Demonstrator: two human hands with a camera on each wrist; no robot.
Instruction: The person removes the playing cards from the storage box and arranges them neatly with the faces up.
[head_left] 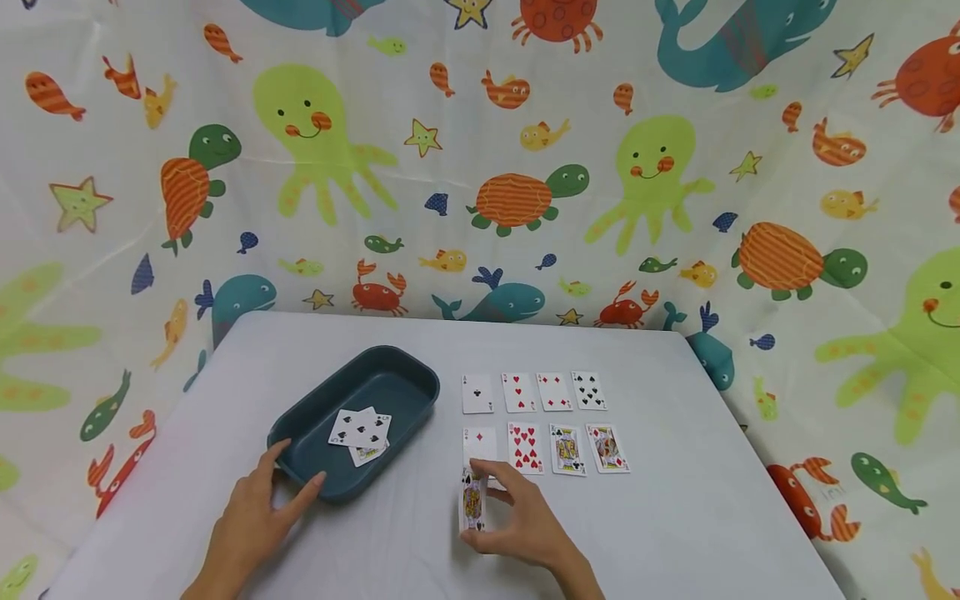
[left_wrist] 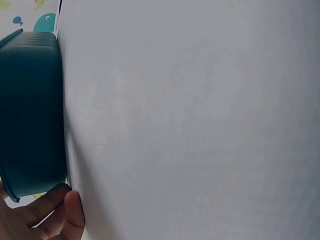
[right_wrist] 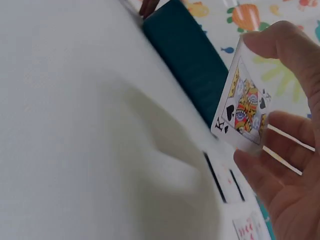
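Observation:
My right hand point(head_left: 517, 521) holds a king of spades point(head_left: 472, 502) by its edges, between thumb and fingers. The card is tilted up above the cloth, in front of a two of diamonds point(head_left: 478, 442) that the hand partly covers. In the right wrist view the king's face point(right_wrist: 245, 107) shows clearly. At the near left corner of a dark teal tray point(head_left: 427, 392), my left hand point(head_left: 251, 517) grips the rim with thumb and forefinger on either side. Inside the tray lies a spade number card point(head_left: 360, 428) over a face card point(head_left: 369, 455), mostly hidden.
Face-up cards form two rows on the white table point(head_left: 675, 500). An ace of clubs point(head_left: 477, 394) starts the far row; a ten of hearts point(head_left: 525, 448) and face cards point(head_left: 567, 450) lie in the near row. A sea-animal curtain point(head_left: 450, 125) hangs behind.

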